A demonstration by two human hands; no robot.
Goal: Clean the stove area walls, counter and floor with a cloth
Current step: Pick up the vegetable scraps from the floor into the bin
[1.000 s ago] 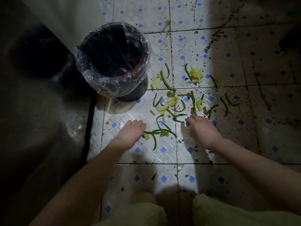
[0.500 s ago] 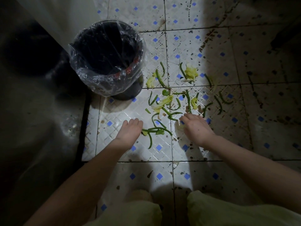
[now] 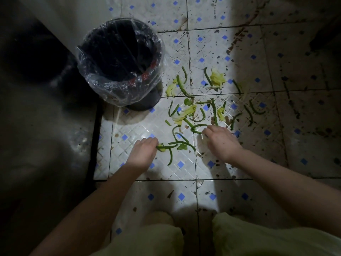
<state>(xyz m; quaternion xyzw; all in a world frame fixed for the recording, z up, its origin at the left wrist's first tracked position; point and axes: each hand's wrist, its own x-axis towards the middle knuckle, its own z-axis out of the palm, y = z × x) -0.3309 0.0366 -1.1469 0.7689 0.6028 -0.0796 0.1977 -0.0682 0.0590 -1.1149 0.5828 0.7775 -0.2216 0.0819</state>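
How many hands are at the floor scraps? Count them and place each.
2. The left hand touches a green strip at the scraps' near-left edge; the right hand is at their near-right edge. None seems hidden.

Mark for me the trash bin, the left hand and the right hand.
trash bin (image 3: 103, 78): head view, plastic liner over the near rim.
left hand (image 3: 143, 153): head view, back of the hand.
right hand (image 3: 222, 143): head view, back of the hand.

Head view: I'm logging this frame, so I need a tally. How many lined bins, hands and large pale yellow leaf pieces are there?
Lined bin: 1
Hands, left hand and right hand: 2
Large pale yellow leaf pieces: 4
Total: 7
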